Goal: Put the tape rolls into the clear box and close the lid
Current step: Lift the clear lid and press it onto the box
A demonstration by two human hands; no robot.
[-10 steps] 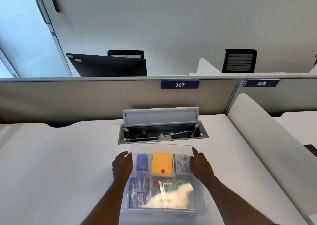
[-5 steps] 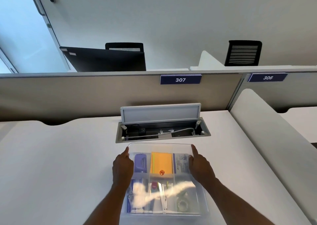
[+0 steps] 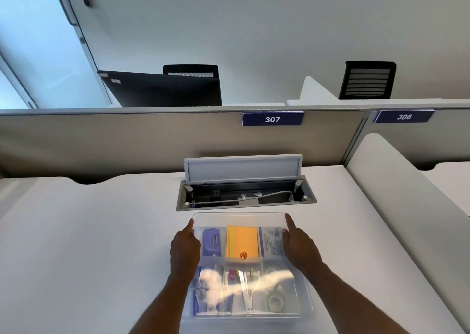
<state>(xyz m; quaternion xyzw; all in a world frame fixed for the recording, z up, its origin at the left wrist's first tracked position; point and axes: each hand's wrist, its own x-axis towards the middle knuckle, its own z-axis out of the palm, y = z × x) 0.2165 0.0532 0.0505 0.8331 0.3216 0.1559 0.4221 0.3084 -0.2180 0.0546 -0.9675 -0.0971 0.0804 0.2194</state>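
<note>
A clear box sits on the white desk in front of me, its clear lid lying on top. Through the lid I see a tape roll in the near right compartment, an orange pad, a purple item and pens. My left hand rests flat on the lid's left edge, index finger stretched toward the far left corner. My right hand lies on the right edge the same way. Glare hides part of the near compartments.
An open cable hatch with its raised flap lies in the desk just beyond the box. A beige partition with signs 307 and 306 backs the desk. A white divider rises at the right.
The view tilted slightly and the glare on the lid shifted. Both hands slid a little along the lid's side edges, staying on top of it.
</note>
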